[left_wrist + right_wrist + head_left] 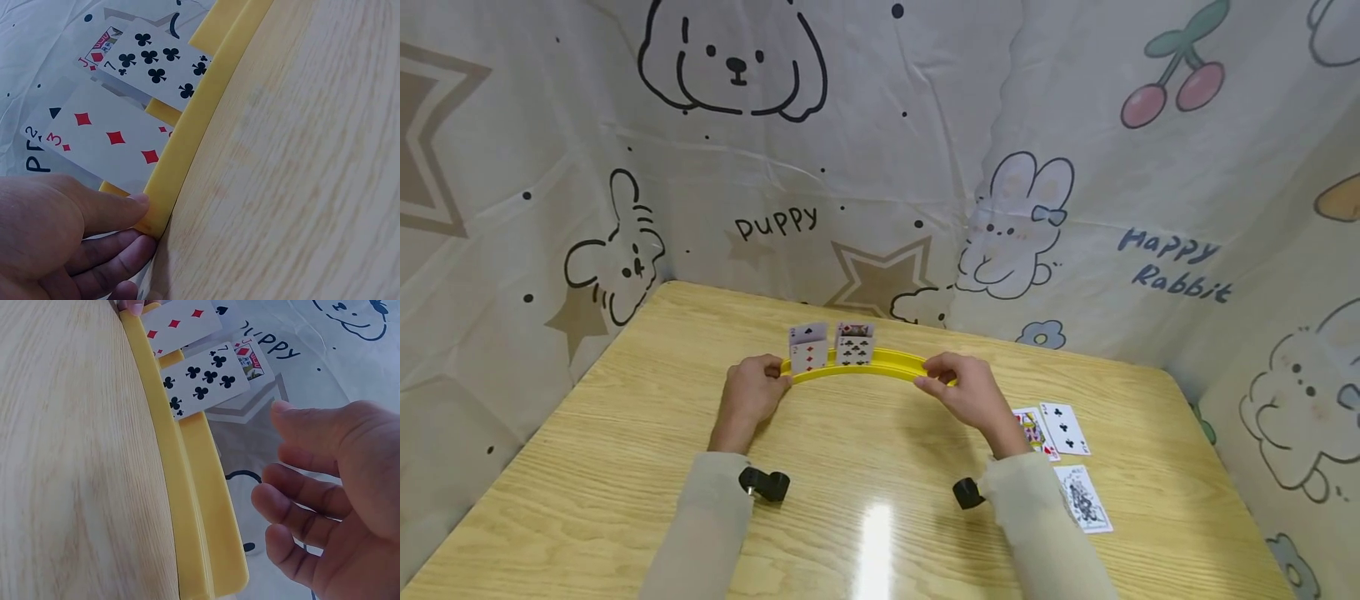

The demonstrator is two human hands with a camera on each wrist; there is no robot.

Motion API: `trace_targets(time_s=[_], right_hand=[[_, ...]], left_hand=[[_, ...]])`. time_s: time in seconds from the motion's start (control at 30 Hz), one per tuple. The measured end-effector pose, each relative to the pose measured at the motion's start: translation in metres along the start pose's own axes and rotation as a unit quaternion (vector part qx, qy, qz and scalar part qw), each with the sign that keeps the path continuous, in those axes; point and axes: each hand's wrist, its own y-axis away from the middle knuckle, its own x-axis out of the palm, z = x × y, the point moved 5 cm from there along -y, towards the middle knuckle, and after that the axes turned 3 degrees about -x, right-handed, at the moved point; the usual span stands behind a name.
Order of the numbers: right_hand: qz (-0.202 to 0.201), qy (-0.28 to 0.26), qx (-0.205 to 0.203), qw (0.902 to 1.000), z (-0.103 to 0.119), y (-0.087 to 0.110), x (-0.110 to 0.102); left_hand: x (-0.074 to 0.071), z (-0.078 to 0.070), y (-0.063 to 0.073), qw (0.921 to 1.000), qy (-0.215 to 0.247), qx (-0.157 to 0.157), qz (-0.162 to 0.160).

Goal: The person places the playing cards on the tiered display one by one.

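Observation:
A curved yellow card holder (891,367) lies on the table. My left hand (752,396) pinches its left end, with the thumb on the front wall and the fingers at the end. In its groove stand a three of diamonds (109,137) before a two of spades (808,331), and to their right a seven of clubs (153,59) before a jack of diamonds (252,359). My right hand (967,390) is at the holder's right end. The right wrist view shows its thumb and fingers (275,503) loosely bent, with a gap to the holder.
Right of my right forearm lie a face card (1033,429), a three of clubs (1065,429) and a card with a black-and-white figure (1082,498). A printed cloth (865,167) hangs behind the wooden table (820,517). A black camera (765,483) sits at my left wrist.

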Motion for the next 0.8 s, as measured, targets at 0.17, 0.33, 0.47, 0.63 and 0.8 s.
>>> trace_targets(time_s=[0.17, 0.33, 0.47, 0.63, 0.8], right_hand=[[-0.001, 0.003, 0.007, 1.0000, -0.007, 0.008, -0.003], [0.003, 0.005, 0.016, 0.9999, -0.012, 0.017, -0.006], [0.007, 0.012, 0.018, 0.9997, -0.014, 0.025, -0.009], [0.012, 0.021, 0.038, 0.9990, -0.021, 0.035, -0.012], [0.012, 0.025, 0.047, 0.9985, -0.026, 0.046, -0.015]], left_hand=[[0.000, -0.001, 0.001, 1.0000, -0.002, 0.001, -0.006], [0.001, -0.001, 0.001, 0.9999, -0.006, 0.003, -0.008], [0.001, -0.002, 0.001, 0.9999, -0.005, 0.009, -0.007], [0.001, -0.002, 0.002, 1.0000, -0.003, 0.005, -0.005], [0.001, -0.001, 0.002, 1.0000, -0.004, 0.005, -0.003]])
